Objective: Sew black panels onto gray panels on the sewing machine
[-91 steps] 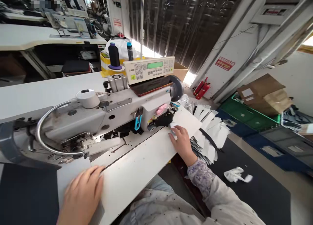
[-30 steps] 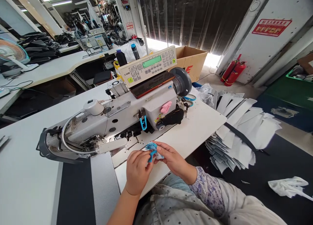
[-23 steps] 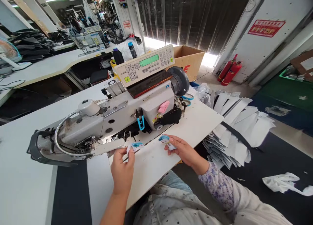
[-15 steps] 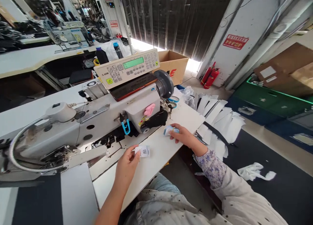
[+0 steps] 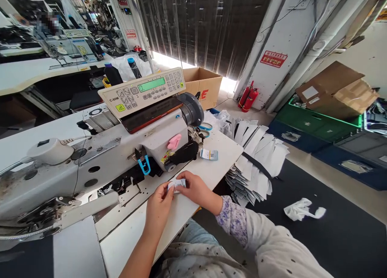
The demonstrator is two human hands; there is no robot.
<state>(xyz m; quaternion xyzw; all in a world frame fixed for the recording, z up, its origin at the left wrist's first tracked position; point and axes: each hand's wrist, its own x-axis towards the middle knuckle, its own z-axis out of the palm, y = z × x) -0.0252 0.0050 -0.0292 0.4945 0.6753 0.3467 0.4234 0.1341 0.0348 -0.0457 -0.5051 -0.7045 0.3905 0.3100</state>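
Above the white worktop, my left hand (image 5: 157, 205) pinches a small white printed label (image 5: 177, 184) at its left end. My right hand (image 5: 197, 189) has its thumb and fingers closed on the right end of that same label. Part of the print is covered by my fingers. Beyond the right hand, near the worktop's far right corner, lies a small bundle of labels (image 5: 209, 154) with a yellowish band. A sewing machine (image 5: 159, 139) stands just behind the hands, with blue-handled thread snips (image 5: 143, 163) hanging on its front.
A control panel (image 5: 145, 90) and a dark phone-like slab (image 5: 152, 116) sit on the machine. Blue-handled scissors (image 5: 205, 128) lie by the handwheel. To the right is a heap of pale strips (image 5: 256, 161). Behind stand a cardboard box (image 5: 205, 90) and a fire extinguisher (image 5: 248, 98).
My right hand has let go of the label bundle, leaving it on the worktop, and has moved left to grip the label in my left hand. The view has shifted to the right.
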